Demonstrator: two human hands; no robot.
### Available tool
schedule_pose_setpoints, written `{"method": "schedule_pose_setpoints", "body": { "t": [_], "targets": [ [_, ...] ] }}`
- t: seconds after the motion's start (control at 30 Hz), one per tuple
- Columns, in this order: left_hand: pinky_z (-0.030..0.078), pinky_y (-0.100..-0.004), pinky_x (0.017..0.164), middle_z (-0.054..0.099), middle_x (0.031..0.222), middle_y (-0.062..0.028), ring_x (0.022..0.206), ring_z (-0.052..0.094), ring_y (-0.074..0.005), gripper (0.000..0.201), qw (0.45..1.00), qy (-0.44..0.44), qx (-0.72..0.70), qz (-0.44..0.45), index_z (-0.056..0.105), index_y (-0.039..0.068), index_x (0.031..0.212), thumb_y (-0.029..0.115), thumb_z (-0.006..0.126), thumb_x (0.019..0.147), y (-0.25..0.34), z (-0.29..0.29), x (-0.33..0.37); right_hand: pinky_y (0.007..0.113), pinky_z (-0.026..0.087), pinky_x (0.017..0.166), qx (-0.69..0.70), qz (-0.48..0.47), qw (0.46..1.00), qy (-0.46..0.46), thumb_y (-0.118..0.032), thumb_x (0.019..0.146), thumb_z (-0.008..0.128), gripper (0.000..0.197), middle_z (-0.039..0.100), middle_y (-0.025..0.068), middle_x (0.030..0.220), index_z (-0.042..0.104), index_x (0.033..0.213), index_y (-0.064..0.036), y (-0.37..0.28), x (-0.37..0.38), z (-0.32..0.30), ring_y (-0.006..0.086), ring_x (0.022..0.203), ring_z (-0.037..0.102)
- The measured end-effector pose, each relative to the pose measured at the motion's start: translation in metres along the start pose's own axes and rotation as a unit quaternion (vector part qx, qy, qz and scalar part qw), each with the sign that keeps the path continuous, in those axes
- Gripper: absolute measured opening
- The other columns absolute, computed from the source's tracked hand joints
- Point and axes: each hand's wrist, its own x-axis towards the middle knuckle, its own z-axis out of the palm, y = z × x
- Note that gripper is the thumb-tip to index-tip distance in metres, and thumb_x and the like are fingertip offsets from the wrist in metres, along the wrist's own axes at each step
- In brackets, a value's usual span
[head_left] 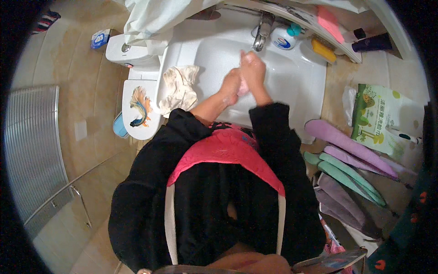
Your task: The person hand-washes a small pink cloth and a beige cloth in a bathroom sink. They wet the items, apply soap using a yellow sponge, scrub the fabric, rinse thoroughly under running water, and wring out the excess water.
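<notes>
Over the white washbasin (pixel 214 57) my two hands are pressed together below the metal tap (pixel 261 36). My left hand (pixel 231 85) is closed, its fingers tucked against my right hand (pixel 253 68), which is also closed and sits a little higher. Between them shows a small pale pink, soft-looking thing (pixel 243 87); its kind is unclear, as my fingers cover most of it. A crumpled cream cloth garment (pixel 179 89) with faint markings lies on the basin's left ledge, apart from my hands.
A white bottle with a teal cap (pixel 284 37) stands right of the tap, near a yellow sponge-like block (pixel 323 50). At left is a toilet with a fish picture on its lid (pixel 140 106). Purple, green and grey towels (pixel 351 164) hang at right, below a green-and-white package (pixel 372 114).
</notes>
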Motion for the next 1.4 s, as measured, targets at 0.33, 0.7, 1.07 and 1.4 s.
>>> {"method": "schedule_pose_setpoints", "body": {
  "t": [0.33,0.7,1.07,1.4],
  "targets": [
    [0.049,-0.0338,0.077,0.060,0.097,-0.0073,0.087,0.059,-0.0205,0.033,0.989,-0.107,-0.083,-0.064,0.052,0.006,0.106,0.031,0.033,0.097,0.020,0.020,-0.002,0.037,0.048,0.075,0.124,0.173,0.973,-0.094,-0.041,0.089,0.050,0.043,0.066,0.0155,0.083,0.063,0.095,-0.0002,0.029,0.025,-0.005,0.0258,0.081,0.064],
    [0.051,-0.0349,0.076,0.055,0.100,-0.0090,0.088,0.059,-0.0220,0.028,0.996,0.014,-0.027,0.087,0.043,0.006,0.115,0.027,0.041,0.096,0.038,-0.001,0.011,0.035,0.044,0.091,0.509,0.191,0.815,-0.202,-0.007,0.088,0.052,0.035,0.054,0.0099,0.116,0.044,0.122,-0.0044,0.027,-0.037,-0.017,0.0208,0.105,0.054],
    [0.048,-0.0336,0.063,0.057,0.087,-0.0057,0.076,0.058,-0.0205,0.024,0.994,-0.028,-0.109,-0.009,0.052,0.010,0.095,0.031,0.040,0.094,0.020,0.009,0.007,0.046,0.044,0.058,-0.078,-0.036,0.994,-0.066,-0.032,0.082,0.057,0.031,0.059,0.0191,0.069,0.055,0.069,-0.0033,0.002,0.000,0.007,0.0385,0.066,0.058],
    [0.047,-0.0320,0.056,0.054,0.080,-0.0042,0.068,0.055,-0.0159,0.023,0.998,0.005,-0.055,0.002,0.051,0.008,0.092,0.026,0.037,0.095,0.027,0.008,0.009,0.048,0.044,0.058,-0.123,-0.060,0.988,-0.072,-0.032,0.086,0.051,0.036,0.058,0.0223,0.065,0.058,0.068,-0.0014,0.001,0.001,0.008,0.0413,0.065,0.058]
  ]
}}
